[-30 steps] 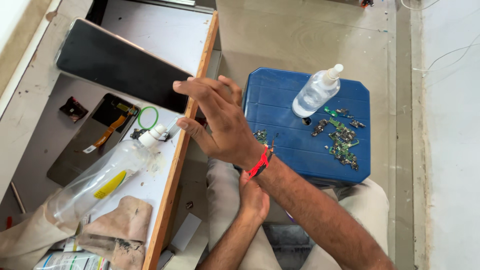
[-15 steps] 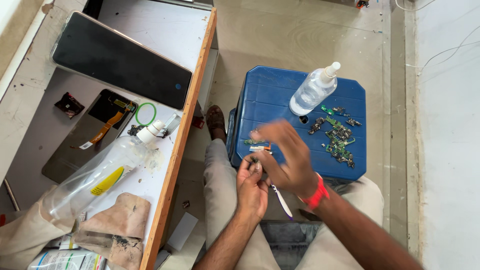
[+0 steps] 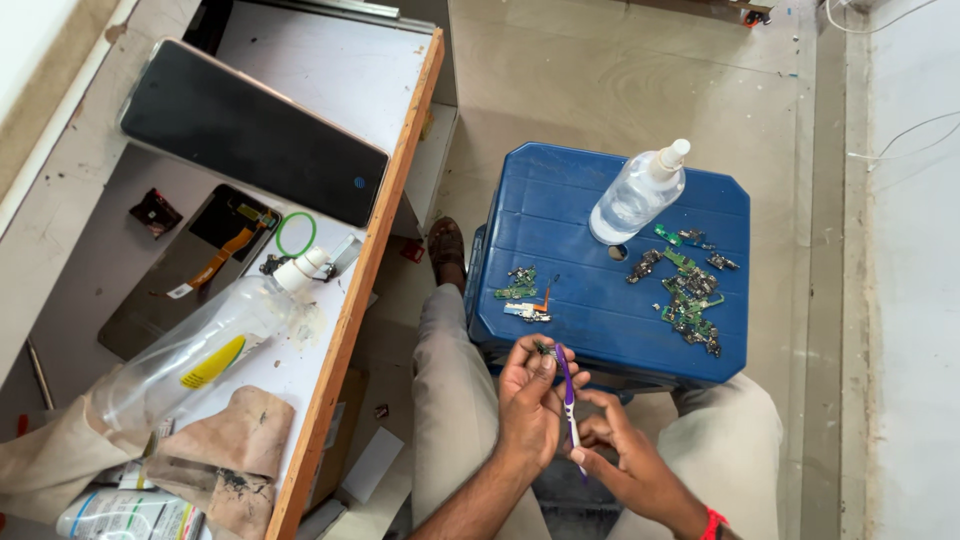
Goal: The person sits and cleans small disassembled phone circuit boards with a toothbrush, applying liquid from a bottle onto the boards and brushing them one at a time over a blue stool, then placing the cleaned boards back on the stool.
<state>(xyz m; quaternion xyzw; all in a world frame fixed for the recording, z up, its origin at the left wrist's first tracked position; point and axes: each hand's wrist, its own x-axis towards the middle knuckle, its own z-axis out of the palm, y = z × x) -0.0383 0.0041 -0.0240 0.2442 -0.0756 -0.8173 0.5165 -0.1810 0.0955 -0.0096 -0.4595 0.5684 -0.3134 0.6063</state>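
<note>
On the white table [image 3: 330,60] at the left a dark tablet [image 3: 250,130] is laid flat, with an opened phone back [image 3: 190,265], a green ring [image 3: 296,233], a clear plastic bottle [image 3: 200,345] lying on its side and a stained cloth [image 3: 225,455] nearer the edge; in the middle, above the lap, the left hand [image 3: 530,395] is seen with its grip closed on a small circuit piece [image 3: 545,349] pinched at the fingertips; just beside it a purple and white toothbrush [image 3: 567,400] is held upright in the closed grip of the right hand [image 3: 625,465], its head touching the piece; behind the hands a blue plastic stool [image 3: 610,310] is set, on which a clear spray bottle [image 3: 638,195] and scattered green circuit boards [image 3: 690,290] are laid.
</note>
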